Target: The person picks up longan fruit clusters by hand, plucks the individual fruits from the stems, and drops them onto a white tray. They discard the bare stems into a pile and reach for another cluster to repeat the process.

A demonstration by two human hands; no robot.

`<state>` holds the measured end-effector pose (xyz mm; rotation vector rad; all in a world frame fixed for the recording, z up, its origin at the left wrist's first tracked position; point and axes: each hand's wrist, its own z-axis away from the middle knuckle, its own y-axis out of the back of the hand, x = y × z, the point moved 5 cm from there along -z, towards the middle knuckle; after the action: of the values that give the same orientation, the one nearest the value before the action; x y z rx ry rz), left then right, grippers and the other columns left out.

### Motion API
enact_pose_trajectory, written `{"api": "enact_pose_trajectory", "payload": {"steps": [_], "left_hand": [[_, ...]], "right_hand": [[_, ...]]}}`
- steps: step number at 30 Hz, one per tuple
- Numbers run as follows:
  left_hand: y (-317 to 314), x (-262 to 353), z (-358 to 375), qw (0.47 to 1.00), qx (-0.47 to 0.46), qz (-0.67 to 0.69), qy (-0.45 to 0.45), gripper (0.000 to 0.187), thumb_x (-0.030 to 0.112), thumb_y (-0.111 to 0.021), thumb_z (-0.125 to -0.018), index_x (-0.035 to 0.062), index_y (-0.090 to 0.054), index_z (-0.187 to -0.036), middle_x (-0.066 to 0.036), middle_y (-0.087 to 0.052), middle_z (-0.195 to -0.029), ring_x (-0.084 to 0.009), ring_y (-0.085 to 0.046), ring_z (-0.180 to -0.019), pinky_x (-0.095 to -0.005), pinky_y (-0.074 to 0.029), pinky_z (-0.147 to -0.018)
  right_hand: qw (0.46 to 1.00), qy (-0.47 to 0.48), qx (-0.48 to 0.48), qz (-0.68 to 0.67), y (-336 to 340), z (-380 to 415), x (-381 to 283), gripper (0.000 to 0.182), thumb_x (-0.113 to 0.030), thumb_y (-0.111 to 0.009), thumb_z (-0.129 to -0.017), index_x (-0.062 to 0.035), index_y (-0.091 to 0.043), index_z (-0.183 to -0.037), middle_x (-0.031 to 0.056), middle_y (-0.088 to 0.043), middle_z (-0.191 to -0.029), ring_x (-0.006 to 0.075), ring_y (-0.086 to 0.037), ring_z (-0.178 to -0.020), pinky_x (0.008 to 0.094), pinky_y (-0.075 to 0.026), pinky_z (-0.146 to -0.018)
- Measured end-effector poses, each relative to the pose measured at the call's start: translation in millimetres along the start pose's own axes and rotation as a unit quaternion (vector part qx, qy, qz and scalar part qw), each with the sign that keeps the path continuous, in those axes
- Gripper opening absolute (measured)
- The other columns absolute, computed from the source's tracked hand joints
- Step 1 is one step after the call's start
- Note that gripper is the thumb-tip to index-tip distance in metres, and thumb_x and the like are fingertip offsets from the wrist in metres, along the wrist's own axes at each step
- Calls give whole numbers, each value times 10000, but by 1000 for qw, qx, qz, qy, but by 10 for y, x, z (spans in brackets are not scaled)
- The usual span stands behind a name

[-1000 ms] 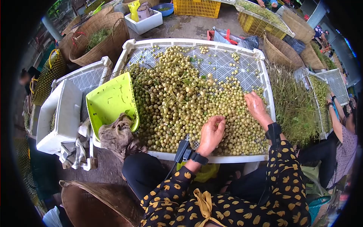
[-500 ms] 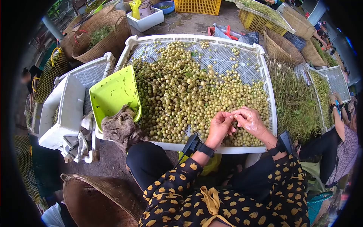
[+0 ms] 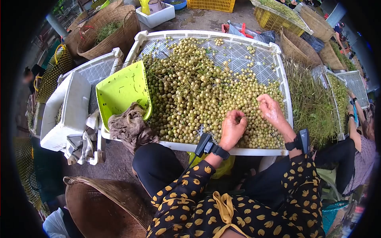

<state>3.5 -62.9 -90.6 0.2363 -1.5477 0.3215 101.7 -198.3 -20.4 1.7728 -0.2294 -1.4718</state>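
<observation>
A wide white plastic mesh tray [image 3: 262, 59] holds a heap of small round yellow-green fruits [image 3: 254, 85], some still on thin stems [image 3: 188, 81] at its middle and left. Over the front right of the heap, my left hand [image 3: 232, 130] has its fingers curled in, thumb against forefinger. My right hand [image 3: 273, 112] is a little farther right and back, its fingers drawn together just over the loose fruits. Anything between the fingertips of either hand is too small to make out. The hands are apart.
A lime-green scoop [image 3: 123, 89] and a crumpled brown cloth [image 3: 131, 125] rest on the tray's left edge. White foam box [image 3: 69, 113] at left, wicker basket [image 3: 103, 210] below. Cut stalks [image 3: 309, 99] are piled at right, beside another person's arm [image 3: 355, 131].
My hands, which met at the fingertips over the fruits, have parted. The right has moved up and right; the left stays near the same place. The view has shifted slightly.
</observation>
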Motion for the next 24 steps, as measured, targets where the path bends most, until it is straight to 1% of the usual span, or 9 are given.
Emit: {"api": "enact_pose_trajectory", "payload": {"steps": [3, 4, 5, 8, 11, 14, 18, 22, 24], "left_hand": [[37, -4, -4, 1000, 15, 2, -4, 122, 121, -573, -838, 17, -567, -901, -26, -546, -725, -96, -524, -583, -262, -466, -514], [49, -15, -5, 1000, 6, 20, 19, 147, 139, -564, -857, 18, -552, -940, -19, -552, -720, -89, -532, -559, -241, -449, -490], [57, -27, -4, 998, -2, 37, 42, 173, 158, -555, -876, 19, -536, -978, -12, -558, -715, -82, -539, -535, -220, -432, -466], [57, -8, 9, 990, -14, 105, 97, 210, 196, -535, -907, 20, -522, -1021, -16, -574, -745, -77, -545, -509, -202, -414, -440], [42, 71, 34, 981, -36, 130, 140, 230, 213, -517, -921, 18, -517, -1043, -39, -590, -830, -81, -547, -513, -202, -412, -435], [-10, 102, 52, 971, -57, 167, 162, 253, 221, -504, -929, 19, -507, -1080, -58, -599, -916, -84, -557, -524, -198, -417, -436], [-98, 174, 91, 948, -84, 238, 197, 280, 219, -492, -935, 22, -487, -1134, -72, -594, -1016, -87, -567, -534, -192, -431, -445], [-178, 182, 88, 912, -125, 337, 198, 195, 218, -516, -928, 42, -535, -1010, -58, -630, -910, -86, -564, -539, -193, -435, -452], [-175, 146, 75, 903, -113, 359, 205, 175, 220, -536, -919, 51, -539, -966, -52, -636, -875, -86, -558, -538, -194, -428, -450]], "right_hand": [[992, 76, 0, 99, -28, -58, -107, 91, -79, -543, -822, -18, -603, -852, 111, -566, -707, 248, -558, -626, 356, -438, -584], [987, 102, -1, 125, -66, -71, -120, 93, -90, -552, -820, -18, -609, -839, 111, -567, -710, 255, -560, -642, 365, -441, -598], [983, 93, -37, 157, -107, -76, -93, 113, -114, -570, -814, -10, -615, -821, 118, -573, -720, 278, -563, -685, 383, -444, -635], [979, 132, -45, 151, -169, -82, -33, 124, -130, -580, -812, -8, -606, -810, 126, -580, -732, 284, -565, -684, 375, -445, -630], [988, 82, -65, 117, -124, -59, -39, 146, -141, -578, -828, -5, -592, -778, 93, -576, -699, 230, -565, -620, 345, -449, -575], [991, -70, -108, -26, -128, 12, -34, 155, -153, -567, -854, -10, -584, -797, 38, -566, -672, 137, -541, -553, 282, -435, -505], [977, -94, -147, -120, -141, 64, -193, 161, -173, -545, -892, -17, -578, -872, -1, -558, -674, 57, -509, -535, 213, -423, -479], [966, -87, -156, -189, -161, 125, -255, 160, -174, -536, -907, -17, -571, -905, 2, -574, -699, 42, -514, -561, 194, -432, -496], [963, -77, -158, -203, -152, 139, -252, 152, -162, -538, -906, -13, -570, -915, 9, -583, -717, 43, -517, -570, 193, -437, -503]]}}
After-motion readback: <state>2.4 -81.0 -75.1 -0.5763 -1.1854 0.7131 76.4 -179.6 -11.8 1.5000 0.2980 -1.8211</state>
